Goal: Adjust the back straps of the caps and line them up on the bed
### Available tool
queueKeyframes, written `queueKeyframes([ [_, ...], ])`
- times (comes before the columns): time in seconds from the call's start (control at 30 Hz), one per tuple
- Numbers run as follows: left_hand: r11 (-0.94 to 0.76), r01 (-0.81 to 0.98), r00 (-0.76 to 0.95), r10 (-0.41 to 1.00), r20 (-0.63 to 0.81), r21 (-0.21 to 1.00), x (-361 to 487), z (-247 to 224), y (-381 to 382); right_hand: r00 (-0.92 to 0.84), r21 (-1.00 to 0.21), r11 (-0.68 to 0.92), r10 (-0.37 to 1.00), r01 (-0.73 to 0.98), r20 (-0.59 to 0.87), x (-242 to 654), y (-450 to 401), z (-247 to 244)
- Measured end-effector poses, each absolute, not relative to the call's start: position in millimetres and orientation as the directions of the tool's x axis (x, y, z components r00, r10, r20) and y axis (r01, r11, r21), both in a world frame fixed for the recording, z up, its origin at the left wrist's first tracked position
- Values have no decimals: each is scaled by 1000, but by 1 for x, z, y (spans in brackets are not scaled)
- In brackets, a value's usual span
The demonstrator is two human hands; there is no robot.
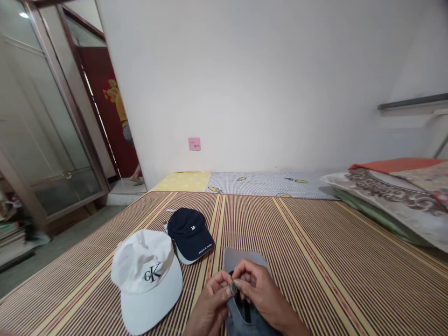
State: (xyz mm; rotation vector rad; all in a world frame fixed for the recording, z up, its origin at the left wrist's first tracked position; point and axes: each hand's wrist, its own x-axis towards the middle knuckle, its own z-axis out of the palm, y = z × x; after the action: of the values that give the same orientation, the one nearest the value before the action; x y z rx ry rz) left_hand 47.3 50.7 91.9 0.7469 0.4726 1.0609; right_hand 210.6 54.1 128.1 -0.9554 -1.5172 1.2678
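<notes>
A grey cap [245, 255] lies at the bottom centre on a striped bamboo mat, its brim pointing away from me and its back opening near me. My left hand [214, 301] pinches the small metal buckle [233, 288] of the cap's strap between thumb and finger. Just right of it, my right hand [259, 287] is closed at the strap beside the buckle, fingertips almost touching the left ones. What the right fingertips hold is too small to make out. To the left sit a white cap [150, 280] with black letters and a navy cap [191, 233] behind it.
Folded bedding and a pillow [395, 191] lie at the right edge of the mat [297, 261]. Patterned cloth [259, 183] runs along the white wall, which carries a pink note [194, 143]. A person [124, 116] is partly visible through the doorway at left.
</notes>
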Motion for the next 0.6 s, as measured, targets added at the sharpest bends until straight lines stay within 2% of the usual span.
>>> queueKeyframes([
  [0.13,280,-617,396,918,-17,736,47,91,53,-296,-975,222,933,22,205,213,50,136],
  [0.37,252,-632,332,943,-39,733,46,82,55,-265,-892,364,918,268,295,210,45,143],
  [0.6,245,-603,332,942,-41,759,48,83,54,-242,-891,411,900,194,363,207,49,136],
])
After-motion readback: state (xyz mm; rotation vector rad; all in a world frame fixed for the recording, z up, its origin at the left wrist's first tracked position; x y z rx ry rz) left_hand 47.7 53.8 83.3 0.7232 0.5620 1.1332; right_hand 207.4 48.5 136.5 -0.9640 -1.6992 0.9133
